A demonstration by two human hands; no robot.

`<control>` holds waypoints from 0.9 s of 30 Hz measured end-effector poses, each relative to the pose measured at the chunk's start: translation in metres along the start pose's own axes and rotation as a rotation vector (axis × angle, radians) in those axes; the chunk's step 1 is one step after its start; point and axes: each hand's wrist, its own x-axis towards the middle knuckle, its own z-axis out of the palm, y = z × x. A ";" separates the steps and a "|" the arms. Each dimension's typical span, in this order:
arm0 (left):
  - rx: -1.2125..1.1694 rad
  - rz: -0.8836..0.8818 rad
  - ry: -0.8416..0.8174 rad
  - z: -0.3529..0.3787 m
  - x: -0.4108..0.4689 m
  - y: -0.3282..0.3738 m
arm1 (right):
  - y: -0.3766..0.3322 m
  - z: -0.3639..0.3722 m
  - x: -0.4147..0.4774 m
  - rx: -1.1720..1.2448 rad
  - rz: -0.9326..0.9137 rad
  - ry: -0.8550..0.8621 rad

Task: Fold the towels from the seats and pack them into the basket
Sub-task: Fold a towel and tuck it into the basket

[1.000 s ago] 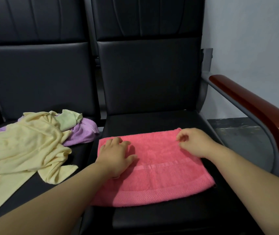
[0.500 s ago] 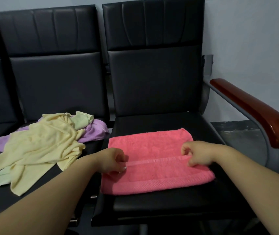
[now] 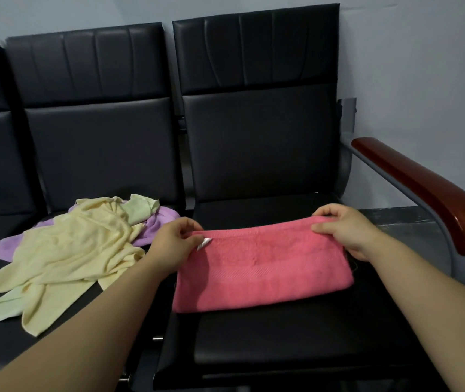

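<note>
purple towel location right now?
Head view, left of centre: the purple towel lies on the middle seat, mostly under the yellow towel, left of the left hand.

Dim, soft indoor light; slightly soft focus, wide-angle bending at edges.

Glossy reddish-brown wooden armrest point(image 3: 423, 190) at right; pale grey wall point(image 3: 409, 66) behind; dark floor point(image 3: 395, 219) beneath armrest.

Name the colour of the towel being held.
The towel is coral pink; head view.
</note>
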 end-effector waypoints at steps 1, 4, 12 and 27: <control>0.018 0.001 0.034 0.006 0.005 0.001 | -0.002 0.003 0.004 -0.028 -0.019 0.037; 0.098 0.012 0.073 0.022 0.022 -0.001 | 0.003 0.011 0.023 -0.058 -0.060 0.108; 0.651 0.047 -0.088 0.068 0.043 -0.021 | 0.038 0.033 0.081 -0.476 -0.046 0.112; 0.727 0.136 -0.173 0.072 0.039 -0.045 | 0.043 0.014 0.080 -0.095 0.102 -0.097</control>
